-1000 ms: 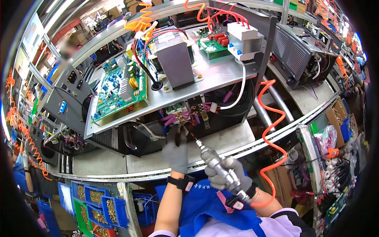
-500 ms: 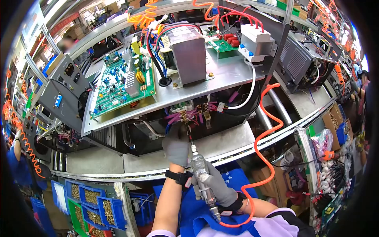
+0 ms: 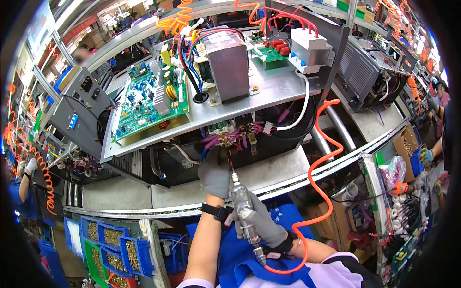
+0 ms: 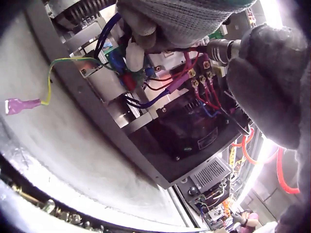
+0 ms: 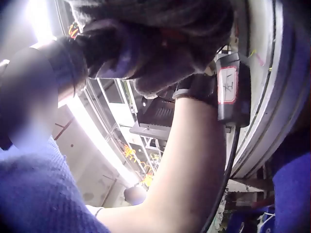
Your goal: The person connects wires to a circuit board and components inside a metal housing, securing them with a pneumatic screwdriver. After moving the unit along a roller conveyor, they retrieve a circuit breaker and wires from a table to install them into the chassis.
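Observation:
In my gloved right hand [image 3: 266,223] I grip a pneumatic screwdriver [image 3: 246,209], its slim bit [image 3: 231,164] pointing up at a cluster of purple-sleeved wire terminals [image 3: 224,139] under the metal chassis plate [image 3: 216,109]. My gloved left hand [image 3: 214,177] is beside the bit, fingertips at the wiring. In the left wrist view the left hand [image 4: 180,22] has bent fingers close over red and blue wires [image 4: 167,90], and the driver's metal nose [image 4: 221,50] comes in from the right. I cannot tell what the left fingers hold; the bit's tip is hidden behind them.
A green circuit board [image 3: 149,105] and a grey transformer block [image 3: 229,65] sit on the plate. An orange air hose [image 3: 319,165] loops up at the right. Blue bins of brass screws [image 3: 132,254] stand lower left. Another dark machine [image 3: 367,72] is at the right.
Over the second, the screwdriver has swung left and more upright, bringing its bit up to the left fingertips. The left hand has stayed at the wiring. Little differs in the last half second.

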Demonstrator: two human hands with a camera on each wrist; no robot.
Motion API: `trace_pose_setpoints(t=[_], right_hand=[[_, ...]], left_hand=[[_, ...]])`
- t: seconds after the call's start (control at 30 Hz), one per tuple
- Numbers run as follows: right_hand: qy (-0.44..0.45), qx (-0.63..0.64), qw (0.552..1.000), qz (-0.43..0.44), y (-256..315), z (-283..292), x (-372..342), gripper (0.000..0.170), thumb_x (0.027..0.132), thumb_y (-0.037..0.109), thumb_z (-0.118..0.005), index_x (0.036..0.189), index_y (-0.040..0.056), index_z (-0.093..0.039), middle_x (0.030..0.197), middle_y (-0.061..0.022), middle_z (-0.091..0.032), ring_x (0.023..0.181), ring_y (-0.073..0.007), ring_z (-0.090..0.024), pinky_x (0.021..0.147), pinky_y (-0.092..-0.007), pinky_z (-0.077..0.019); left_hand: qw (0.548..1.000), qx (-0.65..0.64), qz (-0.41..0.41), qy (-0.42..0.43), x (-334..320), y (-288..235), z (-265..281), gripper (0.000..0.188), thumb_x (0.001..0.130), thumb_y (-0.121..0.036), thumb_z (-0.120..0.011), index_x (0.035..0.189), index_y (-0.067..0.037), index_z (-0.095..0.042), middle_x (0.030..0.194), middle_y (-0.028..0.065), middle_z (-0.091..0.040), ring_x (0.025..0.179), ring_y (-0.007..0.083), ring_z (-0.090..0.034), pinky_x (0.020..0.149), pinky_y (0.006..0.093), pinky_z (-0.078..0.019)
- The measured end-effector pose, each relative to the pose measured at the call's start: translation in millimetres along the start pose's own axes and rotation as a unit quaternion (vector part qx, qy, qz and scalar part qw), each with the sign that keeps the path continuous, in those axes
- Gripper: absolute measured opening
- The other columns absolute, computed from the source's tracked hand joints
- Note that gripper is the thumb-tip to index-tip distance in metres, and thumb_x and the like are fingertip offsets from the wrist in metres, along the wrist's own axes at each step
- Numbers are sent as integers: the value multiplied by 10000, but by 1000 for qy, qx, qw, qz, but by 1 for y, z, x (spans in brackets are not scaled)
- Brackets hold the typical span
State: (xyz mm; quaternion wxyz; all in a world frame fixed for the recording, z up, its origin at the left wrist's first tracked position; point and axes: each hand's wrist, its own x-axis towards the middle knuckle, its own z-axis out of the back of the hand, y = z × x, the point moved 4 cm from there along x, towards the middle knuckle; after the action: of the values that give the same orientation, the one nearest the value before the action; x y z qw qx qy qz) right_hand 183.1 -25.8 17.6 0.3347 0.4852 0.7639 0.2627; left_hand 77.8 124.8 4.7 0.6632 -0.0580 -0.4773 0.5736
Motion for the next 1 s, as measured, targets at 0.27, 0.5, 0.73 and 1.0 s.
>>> trace_pose_setpoints(t=[0.27, 0.5, 0.73, 1.0], right_hand=[[12, 11, 1000, -16, 1, 0, -27, 598, 878, 157, -573, 1407, 54, -316, 855, -142, -626, 531, -177, -602, 466, -321, -519], [-177, 9, 982, 66, 35, 75, -86, 501, 892, 437, -591, 1225, 81, -475, 870, -81, -610, 593, -161, -626, 518, -323, -579], [-251, 278, 909, 182, 70, 150, -162, 281, 980, 429, -520, 1034, 156, -553, 786, 9, -532, 659, -104, -537, 591, -305, -492], [-176, 439, 846, 246, 82, 285, -137, 147, 897, 196, -553, 784, 108, -520, 690, 12, -489, 672, -130, -507, 625, -304, -475]], left_hand=[[995, -89, 31, -18, -27, -2, 11, 181, 878, -135, -629, 1021, -35, -680, 890, 149, -696, 772, 240, -682, 663, 360, -499], [971, -107, 212, 8, -98, 39, 41, 311, 842, -194, -682, 1090, -9, -659, 956, 158, -709, 834, 221, -691, 755, 372, -529], [967, -19, 252, 23, -70, 35, 33, 509, 758, -335, -789, 1102, 8, -636, 950, 156, -698, 860, 306, -677, 792, 398, -520], [945, -278, 146, -90, -29, 33, -21, 549, 774, -263, -805, 1211, 1, -603, 1176, 128, -659, 1072, 260, -624, 902, 371, -491]])
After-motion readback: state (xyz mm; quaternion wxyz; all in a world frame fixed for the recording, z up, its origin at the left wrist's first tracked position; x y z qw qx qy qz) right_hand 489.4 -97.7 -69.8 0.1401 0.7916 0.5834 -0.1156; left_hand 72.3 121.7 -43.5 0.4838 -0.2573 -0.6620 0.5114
